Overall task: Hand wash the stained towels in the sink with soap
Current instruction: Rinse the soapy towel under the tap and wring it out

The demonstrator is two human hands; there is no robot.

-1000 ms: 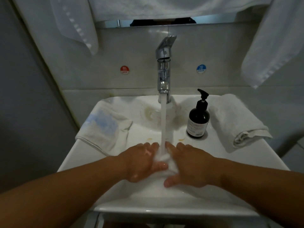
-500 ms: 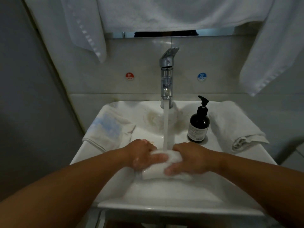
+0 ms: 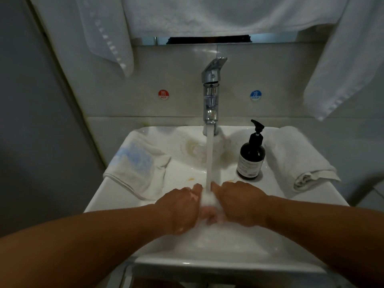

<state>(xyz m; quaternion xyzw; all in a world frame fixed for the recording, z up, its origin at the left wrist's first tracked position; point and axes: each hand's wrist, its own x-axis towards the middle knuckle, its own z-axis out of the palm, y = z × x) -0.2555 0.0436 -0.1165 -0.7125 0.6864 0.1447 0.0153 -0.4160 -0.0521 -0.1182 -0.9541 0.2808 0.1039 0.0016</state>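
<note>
Gripping wadded towel (image 3: 208,200) in left hand (image 3: 180,208) and right hand (image 3: 242,204) under stream (image 3: 210,159) (risking splash over sink rim (image 3: 207,264) if wrung hard).

One sink (image 3: 116,196). One tap (image 3: 211,96), running. One dark pump bottle (image 3: 250,159) at the sink's back right. Two round wall stickers: a red sticker (image 3: 163,94) and a blue sticker (image 3: 255,95). Two towels lie on the sink's rim: a blue-stained towel (image 3: 137,165) on the left edge and a rolled towel (image 3: 295,159) on the right edge. One white cloth (image 3: 207,199) is held between two hands, the left hand (image 3: 180,208) and the right hand (image 3: 241,202). Three drapes of white towelling hang above: the left drape (image 3: 108,38), middle drape (image 3: 218,15) and right drape (image 3: 349,59). I cannot tell whether they are separate towels.
</note>
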